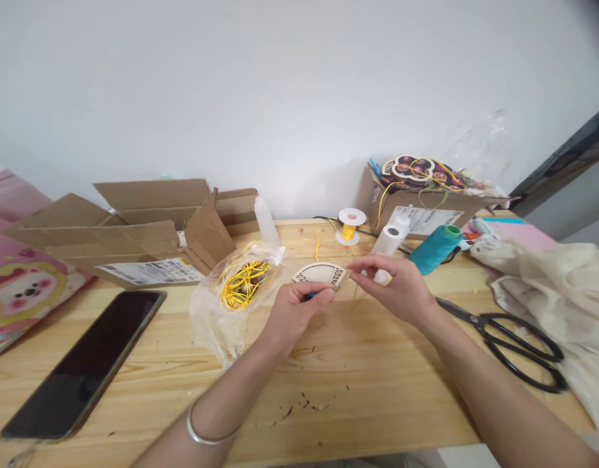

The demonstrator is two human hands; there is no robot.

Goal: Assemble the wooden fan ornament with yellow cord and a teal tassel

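Observation:
A pale wooden fan-shaped piece [319,270] with cut-out lattice sides is in front of me, with a yellow cord [317,248] running up from its top. My left hand [299,311] is closed at its lower edge; a bit of blue shows between the fingers and a small green tip at the fingertips, the rest being hidden. Beside the fan's right corner, my right hand [394,286] pinches thumb and forefinger together. A thin strand [356,288] hangs just below these fingers; what exactly they grip is too small to make out.
Left are a phone [84,364], an open cardboard box [128,244] and a plastic bag of yellow cords [245,284]. Behind stand a yellow thread spool [348,229] and white bottle [266,221]. Right are a teal thread cone [433,250], black scissors [511,338], filled box [421,208] and cloth [547,292].

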